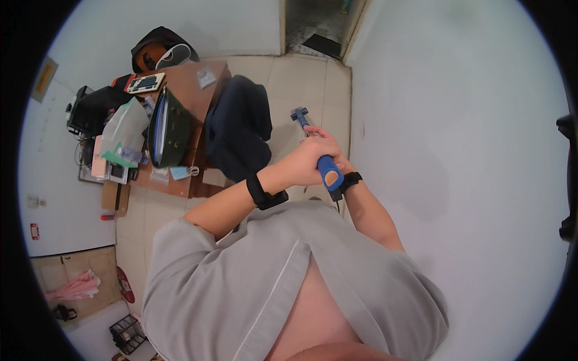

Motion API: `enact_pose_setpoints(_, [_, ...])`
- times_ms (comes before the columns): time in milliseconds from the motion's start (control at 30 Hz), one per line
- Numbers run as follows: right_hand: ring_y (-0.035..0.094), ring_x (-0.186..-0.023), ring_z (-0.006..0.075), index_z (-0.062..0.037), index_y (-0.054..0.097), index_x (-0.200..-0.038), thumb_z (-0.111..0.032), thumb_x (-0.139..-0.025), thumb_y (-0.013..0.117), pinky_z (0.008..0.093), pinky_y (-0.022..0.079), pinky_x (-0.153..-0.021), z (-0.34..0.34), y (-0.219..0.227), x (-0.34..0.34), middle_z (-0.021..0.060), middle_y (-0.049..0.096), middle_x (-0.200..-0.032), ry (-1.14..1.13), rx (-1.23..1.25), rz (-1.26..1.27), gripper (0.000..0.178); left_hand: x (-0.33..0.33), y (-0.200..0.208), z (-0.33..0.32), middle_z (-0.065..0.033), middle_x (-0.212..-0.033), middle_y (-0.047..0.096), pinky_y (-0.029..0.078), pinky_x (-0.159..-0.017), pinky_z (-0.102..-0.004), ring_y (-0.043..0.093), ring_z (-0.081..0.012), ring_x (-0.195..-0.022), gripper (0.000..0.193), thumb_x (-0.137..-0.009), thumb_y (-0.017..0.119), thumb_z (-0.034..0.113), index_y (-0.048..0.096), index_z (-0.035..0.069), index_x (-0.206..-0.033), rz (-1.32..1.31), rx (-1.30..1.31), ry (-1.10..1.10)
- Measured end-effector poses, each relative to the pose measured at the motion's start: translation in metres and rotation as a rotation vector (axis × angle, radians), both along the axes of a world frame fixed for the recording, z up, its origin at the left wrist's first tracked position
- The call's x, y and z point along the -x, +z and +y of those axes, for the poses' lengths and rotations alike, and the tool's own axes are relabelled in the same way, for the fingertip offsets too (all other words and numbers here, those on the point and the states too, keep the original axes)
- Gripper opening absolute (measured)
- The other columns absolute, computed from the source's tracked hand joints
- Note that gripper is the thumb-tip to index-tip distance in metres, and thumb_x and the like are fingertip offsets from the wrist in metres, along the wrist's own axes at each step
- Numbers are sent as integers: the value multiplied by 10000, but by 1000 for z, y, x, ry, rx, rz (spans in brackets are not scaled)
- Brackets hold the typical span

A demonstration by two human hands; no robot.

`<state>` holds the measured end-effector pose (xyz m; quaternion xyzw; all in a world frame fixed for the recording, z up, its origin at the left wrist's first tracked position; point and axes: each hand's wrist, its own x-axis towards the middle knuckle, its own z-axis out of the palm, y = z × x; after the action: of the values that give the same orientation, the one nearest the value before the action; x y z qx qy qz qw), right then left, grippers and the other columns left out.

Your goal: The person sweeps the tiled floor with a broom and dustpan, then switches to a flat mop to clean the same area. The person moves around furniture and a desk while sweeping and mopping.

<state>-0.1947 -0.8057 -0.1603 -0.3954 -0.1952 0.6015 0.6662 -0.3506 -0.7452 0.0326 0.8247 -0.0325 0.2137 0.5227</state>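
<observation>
Both of my hands are together in front of my chest on a long tool with a blue handle and a short crosswise blue-grey head. Its exact kind I cannot make out. My left hand wraps round the handle just above its butt end, which shows a tan oval. My right hand lies behind and beyond the left, partly hidden by it, with its fingers closed round the tool nearer the head. The head points away from me, above the tiled floor.
To the left, a brown table carries a keyboard, a dark green bag and a whitish bag. Dark cloth hangs at its right side. A white wall rises close on my right; a doorway opens ahead.
</observation>
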Motion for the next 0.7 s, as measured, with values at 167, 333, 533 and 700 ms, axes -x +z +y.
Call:
enact_pose_setpoints(167, [603, -932, 83, -26, 624, -1418, -115, -1093, 589, 262, 528, -879, 106, 26, -111, -22, 615, -1047, 112, -18, -140, 339, -98, 42, 86, -155, -686, 548, 440, -664, -427, 532, -348, -677, 315, -852, 788, 38, 494, 8, -745, 47, -33, 44])
enact_pose_setpoints(333, [590, -915, 84, -39, 619, -1408, -93, -1079, 602, 255, 518, -863, 208, 59, -189, -22, 602, -1051, 253, -1, -123, 334, -169, 81, 172, -160, -685, 554, 446, -664, -426, 546, -371, -671, 305, -818, 790, 46, 497, 9, -738, 24, -8, 137])
enact_pose_setpoints(533, [719, -1151, 210, -68, 579, -1448, -88, -1074, 622, 355, 614, -966, 379, 57, -255, 60, 580, -1306, 464, 94, -275, 377, -226, 59, 321, -155, -703, 583, 469, -679, -430, 598, -394, -703, 242, -793, 781, 54, 545, 21, -752, 29, -44, 237])
enact_pose_setpoints(700, [715, -1015, 178, -57, 585, -1408, -16, -1010, 691, 344, 593, -910, 523, 79, -288, 43, 628, -1104, 504, 26, -265, 414, -270, 45, 453, -139, -710, 616, 475, -665, -437, 626, -367, -702, 213, -785, 785, 61, 579, 13, -762, -29, -26, 319])
